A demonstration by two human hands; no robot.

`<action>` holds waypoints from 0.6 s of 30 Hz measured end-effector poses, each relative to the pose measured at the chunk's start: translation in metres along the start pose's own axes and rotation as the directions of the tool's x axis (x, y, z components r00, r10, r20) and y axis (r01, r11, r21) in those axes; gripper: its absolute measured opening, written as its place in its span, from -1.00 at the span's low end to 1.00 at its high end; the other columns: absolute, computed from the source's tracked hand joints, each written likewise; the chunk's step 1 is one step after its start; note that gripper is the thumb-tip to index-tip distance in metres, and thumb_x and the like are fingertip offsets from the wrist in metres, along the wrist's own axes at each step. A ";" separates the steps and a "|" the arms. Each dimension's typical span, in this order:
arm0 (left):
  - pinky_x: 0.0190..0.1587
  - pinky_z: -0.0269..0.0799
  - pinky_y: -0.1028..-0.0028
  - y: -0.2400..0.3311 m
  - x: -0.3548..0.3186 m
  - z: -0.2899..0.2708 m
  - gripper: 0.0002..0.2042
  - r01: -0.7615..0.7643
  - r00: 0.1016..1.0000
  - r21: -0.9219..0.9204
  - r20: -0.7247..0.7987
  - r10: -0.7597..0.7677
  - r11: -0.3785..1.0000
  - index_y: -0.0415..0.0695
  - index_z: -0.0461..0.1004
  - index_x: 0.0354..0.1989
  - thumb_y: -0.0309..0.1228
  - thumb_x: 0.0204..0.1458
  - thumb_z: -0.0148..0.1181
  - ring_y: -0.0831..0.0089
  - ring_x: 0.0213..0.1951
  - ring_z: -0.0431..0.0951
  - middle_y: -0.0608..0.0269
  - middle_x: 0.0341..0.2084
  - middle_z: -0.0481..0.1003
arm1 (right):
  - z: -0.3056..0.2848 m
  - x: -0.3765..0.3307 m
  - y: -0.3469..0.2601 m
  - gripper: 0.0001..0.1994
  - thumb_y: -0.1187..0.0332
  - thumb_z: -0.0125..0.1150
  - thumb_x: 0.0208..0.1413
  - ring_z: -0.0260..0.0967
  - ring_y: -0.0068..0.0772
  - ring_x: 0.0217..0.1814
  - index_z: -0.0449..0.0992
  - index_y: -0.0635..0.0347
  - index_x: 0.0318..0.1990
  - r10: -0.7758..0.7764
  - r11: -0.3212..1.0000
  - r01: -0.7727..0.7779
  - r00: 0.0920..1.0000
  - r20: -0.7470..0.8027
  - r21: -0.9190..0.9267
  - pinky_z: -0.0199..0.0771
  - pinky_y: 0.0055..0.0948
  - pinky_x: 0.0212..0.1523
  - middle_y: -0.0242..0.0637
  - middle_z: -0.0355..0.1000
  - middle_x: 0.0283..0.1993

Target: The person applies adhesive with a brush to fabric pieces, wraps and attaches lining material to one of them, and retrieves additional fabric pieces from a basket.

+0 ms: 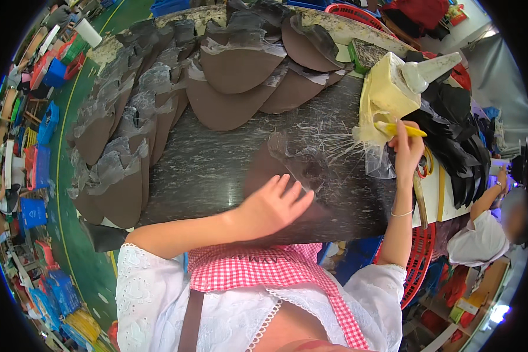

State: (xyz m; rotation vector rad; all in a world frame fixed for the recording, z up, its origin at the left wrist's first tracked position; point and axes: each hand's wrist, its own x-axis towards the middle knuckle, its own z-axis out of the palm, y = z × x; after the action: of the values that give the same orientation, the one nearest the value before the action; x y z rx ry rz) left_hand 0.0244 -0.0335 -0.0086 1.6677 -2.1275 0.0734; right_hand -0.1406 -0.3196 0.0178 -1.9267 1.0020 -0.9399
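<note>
The left hand is laid flat and open, fingers spread, on a brown half-round piece covered by a clear film, near the front edge of the desk; nothing is gripped by it, the piece is only pressed down. The right hand is closed around a yellow brush handle, held at the foot of a cream glue bottle with a pale cone nozzle, which stands tilted at the right end of the desk. Fine threads of glue are seen stretched from the bottle towards the pressed piece.

Further out, many more brown half-round pieces, each with crumpled film, are spread in overlapping rows across the back and left of the desk. A heap of black pieces lies beyond the bottle.

It is judged that the glue threads could be dragged over the desk and neighbouring pieces, that the film could be creased under an uneven palm, and that the leaning bottle could be tipped by the brush.
</note>
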 end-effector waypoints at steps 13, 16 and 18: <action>0.11 0.26 0.46 -0.064 -0.005 -0.027 -0.61 0.473 0.645 -0.863 0.204 -0.737 0.175 -0.30 0.32 0.12 -0.31 0.20 0.05 0.46 0.00 0.41 0.14 -0.04 0.47 | 0.069 -0.050 -0.038 -0.88 0.53 0.10 0.04 0.38 -0.48 -0.22 0.35 0.24 -0.26 -0.390 0.884 0.196 0.810 0.437 0.425 0.39 -0.48 -0.17 -0.15 0.46 -0.20; 0.09 0.28 0.47 -0.070 -0.003 -0.026 -0.61 0.396 0.613 -0.916 0.216 -0.760 0.060 -0.30 0.34 0.11 -0.36 0.15 0.13 0.49 -0.02 0.40 0.20 -0.04 0.45 | 0.058 -0.053 -0.027 -0.88 0.50 0.16 0.02 0.37 -0.54 -0.31 0.36 0.25 -0.30 -0.250 0.869 0.044 0.899 0.360 0.493 0.39 -0.50 -0.24 -0.26 0.47 -0.31; 0.09 0.28 0.47 -0.069 -0.004 -0.025 -0.61 0.413 0.613 -0.909 0.234 -0.755 0.054 -0.30 0.34 0.11 -0.38 0.15 0.13 0.49 -0.02 0.40 0.20 -0.03 0.45 | 0.059 -0.058 -0.042 -0.88 0.49 0.17 0.01 0.38 -0.55 -0.34 0.37 0.24 -0.31 -0.333 0.775 0.126 0.914 0.231 0.619 0.39 -0.51 -0.27 -0.28 0.47 -0.34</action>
State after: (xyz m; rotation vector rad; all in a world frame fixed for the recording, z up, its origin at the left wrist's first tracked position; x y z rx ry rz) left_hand 0.0977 -0.0415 -0.0029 1.4268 -0.6399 -0.9223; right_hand -0.1021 -0.2362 0.0127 -1.5983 0.2143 -0.8898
